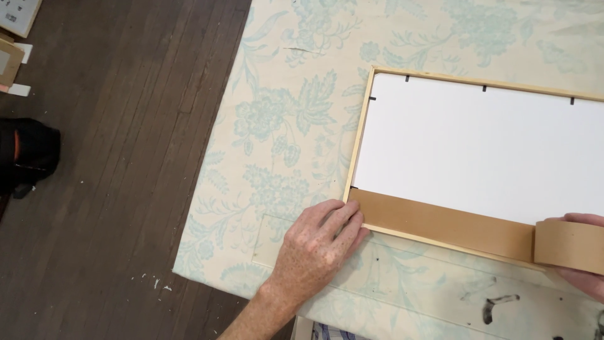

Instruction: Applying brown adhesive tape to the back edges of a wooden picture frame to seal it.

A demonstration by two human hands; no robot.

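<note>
- The tape (440, 225), a brown paper strip, lies along the near rail of the frame (360, 135), covering the seam between the pale wood and the white backing (478, 148). It starts at the frame's near-left corner and runs right to the roll (569, 245).
- The left hand (314, 249) lies flat, fingers together and nearly straight, fingertips (352, 217) pressing the start of the tape at that corner. It grips nothing; it only pins.
- The right hand (582, 271) is cut off by the picture's right edge. It is curled round the roll from behind, thumb over the top; how tightly, I cannot tell.
- The frame lies face down on a floral cloth (283, 126) covering the table, its left end near the table's left edge. Dark floorboards (113, 157) lie beyond that edge.
- Risks, as I judge them:
  - If the roll is pulled at a slight angle, the strip could wander off the rail onto the backing, or overhang the outer edge.
  - If the left fingertips lift early, the pull could peel the corner end or drag it sideways.
  - Slack between the 2 hands could trap a wrinkle or bubble when pressed down.
  - A hard pull could slide the frame on the cloth.
  - Paper tape may tear if jerked.
</note>
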